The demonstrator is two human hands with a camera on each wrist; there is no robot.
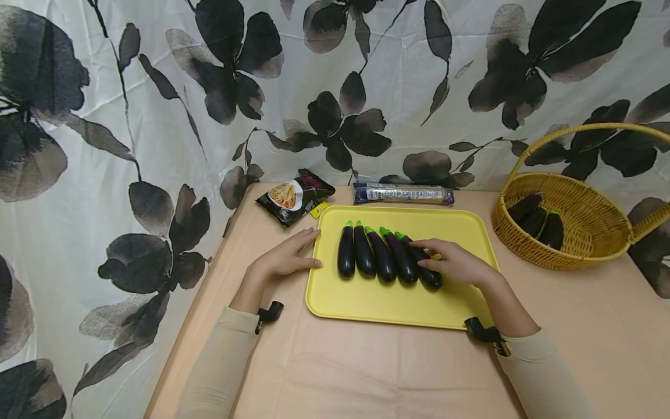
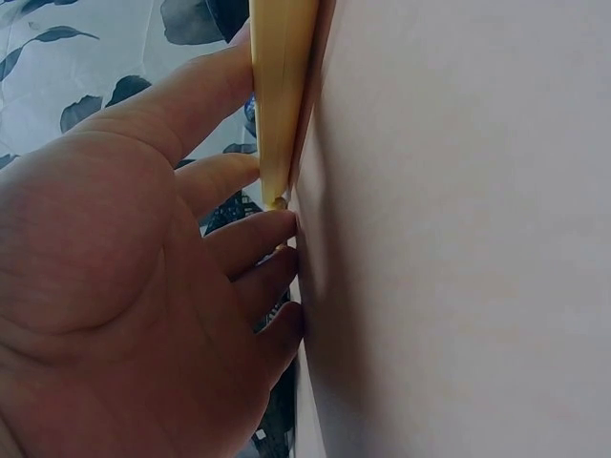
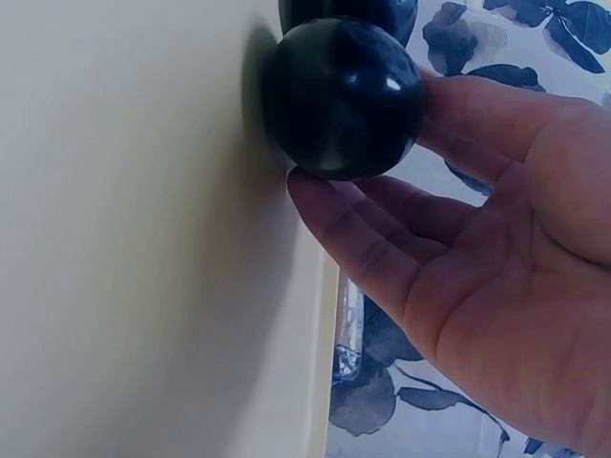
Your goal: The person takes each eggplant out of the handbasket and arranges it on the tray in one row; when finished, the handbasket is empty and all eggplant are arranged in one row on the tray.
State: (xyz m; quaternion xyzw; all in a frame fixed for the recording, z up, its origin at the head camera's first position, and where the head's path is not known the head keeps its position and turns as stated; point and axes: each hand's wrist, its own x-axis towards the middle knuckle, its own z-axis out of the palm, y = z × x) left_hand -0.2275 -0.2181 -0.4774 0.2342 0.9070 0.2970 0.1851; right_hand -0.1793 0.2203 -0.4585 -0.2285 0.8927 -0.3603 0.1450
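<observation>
Several dark purple eggplants (image 1: 386, 256) with green tips lie side by side on a yellow tray (image 1: 361, 302). My right hand (image 1: 458, 262) has its thumb and fingers around the rightmost eggplant (image 1: 430, 278); in the right wrist view that eggplant's rounded end (image 3: 344, 100) sits between them, against the tray. At the tray's left edge, my left hand (image 1: 282, 253) touches the rim with thumb and index finger. The left wrist view shows its other fingers (image 2: 250, 243) resting low, by the tabletop, with the tray's side (image 2: 284, 86) upright in that picture.
A yellow wicker basket (image 1: 597, 256) with a tall handle stands at the right, holding three eggplants (image 1: 552, 230). Behind the tray lie a black snack-like packet (image 1: 295, 196) and a long blue-and-clear package (image 1: 403, 194). A floral cloth (image 1: 335, 70) hangs behind the table.
</observation>
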